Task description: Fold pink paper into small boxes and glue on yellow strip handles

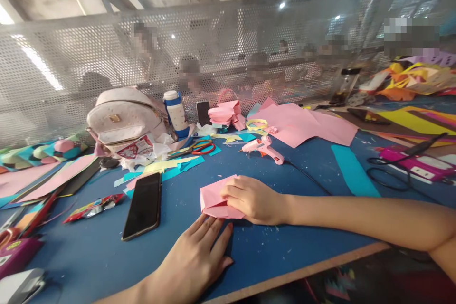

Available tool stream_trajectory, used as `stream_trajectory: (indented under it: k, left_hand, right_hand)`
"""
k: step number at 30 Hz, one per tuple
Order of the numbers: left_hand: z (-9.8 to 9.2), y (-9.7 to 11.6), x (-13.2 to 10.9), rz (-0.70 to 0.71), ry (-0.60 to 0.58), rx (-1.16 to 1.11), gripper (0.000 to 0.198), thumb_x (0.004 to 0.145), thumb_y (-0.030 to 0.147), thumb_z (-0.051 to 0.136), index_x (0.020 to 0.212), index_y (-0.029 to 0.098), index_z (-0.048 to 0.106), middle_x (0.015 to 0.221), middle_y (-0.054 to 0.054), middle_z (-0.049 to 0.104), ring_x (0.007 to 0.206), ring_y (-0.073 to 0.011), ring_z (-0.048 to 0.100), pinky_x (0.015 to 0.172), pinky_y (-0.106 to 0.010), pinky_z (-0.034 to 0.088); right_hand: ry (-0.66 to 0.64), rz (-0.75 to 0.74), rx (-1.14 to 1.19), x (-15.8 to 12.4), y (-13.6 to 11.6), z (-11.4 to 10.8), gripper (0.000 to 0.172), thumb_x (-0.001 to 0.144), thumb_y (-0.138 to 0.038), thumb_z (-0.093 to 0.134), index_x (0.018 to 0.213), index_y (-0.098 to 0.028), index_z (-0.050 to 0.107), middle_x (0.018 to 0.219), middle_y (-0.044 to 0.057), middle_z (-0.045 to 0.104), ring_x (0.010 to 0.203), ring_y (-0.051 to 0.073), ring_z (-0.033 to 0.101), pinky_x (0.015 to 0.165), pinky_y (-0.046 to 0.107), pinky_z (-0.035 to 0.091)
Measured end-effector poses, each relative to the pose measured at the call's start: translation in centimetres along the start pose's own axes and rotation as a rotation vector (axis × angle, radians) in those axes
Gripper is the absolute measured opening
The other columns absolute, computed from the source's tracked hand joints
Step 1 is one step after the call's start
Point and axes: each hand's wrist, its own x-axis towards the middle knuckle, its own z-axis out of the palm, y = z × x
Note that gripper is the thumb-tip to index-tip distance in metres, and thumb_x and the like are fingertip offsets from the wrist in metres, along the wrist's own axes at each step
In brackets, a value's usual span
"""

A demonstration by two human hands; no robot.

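A folded piece of pink paper (213, 194) rests on the blue table between my hands. My right hand (261, 199) has its fingers curled over the paper's right side, with the fingertips pressed into the fold. Flat on the table, my left hand (199, 251) has its fingers stretched out, and the fingertips touch the paper's near edge. Behind the paper lies a pink hot glue gun (265, 148) on its side, its cord trailing right. A dark-screened smartphone (142, 205) lies to the left of the paper.
A pale backpack (121, 116), a white-and-blue bottle (176, 114) and orange-handled scissors (203, 147) stand or lie at the back. Large pink sheets (302, 123) spread behind the glue gun. A purple power strip (420, 164) is at right. A perforated metal screen (221, 47) borders the table.
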Motion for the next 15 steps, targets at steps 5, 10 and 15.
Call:
stream_trajectory:
  k: [5, 10, 15]
  left_hand:
    - [-0.05, 0.03, 0.01, -0.015, -0.043, 0.002, 0.046, 0.101, 0.039, 0.035, 0.121, 0.008, 0.062, 0.116, -0.017, 0.07, 0.108, -0.0291, 0.068, 0.09, -0.042, 0.059]
    - [0.08, 0.08, 0.06, -0.054, -0.06, -0.045, 0.045, 0.101, 0.037, 0.034, 0.124, 0.008, 0.059, 0.12, -0.017, 0.069, 0.109, -0.0276, 0.067, 0.091, -0.041, 0.059]
    - [-0.3, -0.16, 0.36, -0.071, 0.011, -0.136, 0.031, 0.099, 0.028, 0.041, 0.112, 0.011, 0.063, 0.1, -0.013, 0.073, 0.089, -0.0243, 0.071, 0.078, -0.038, 0.061]
  right_hand:
    - [-0.006, -0.002, -0.074, -0.01, -0.36, 0.05, 0.024, 0.096, -0.014, 0.041, 0.094, -0.011, 0.065, 0.105, 0.011, 0.063, 0.096, 0.022, 0.053, 0.083, 0.036, 0.043]
    - [0.005, 0.024, -0.02, -0.12, -0.29, 0.15, 0.024, 0.097, -0.016, 0.043, 0.101, -0.012, 0.065, 0.105, 0.01, 0.064, 0.097, 0.022, 0.052, 0.083, 0.035, 0.043]
    - [0.04, -0.004, -0.054, -0.25, 0.21, 0.11, 0.024, 0.099, -0.016, 0.042, 0.095, -0.014, 0.066, 0.106, 0.008, 0.064, 0.096, 0.02, 0.051, 0.083, 0.034, 0.04]
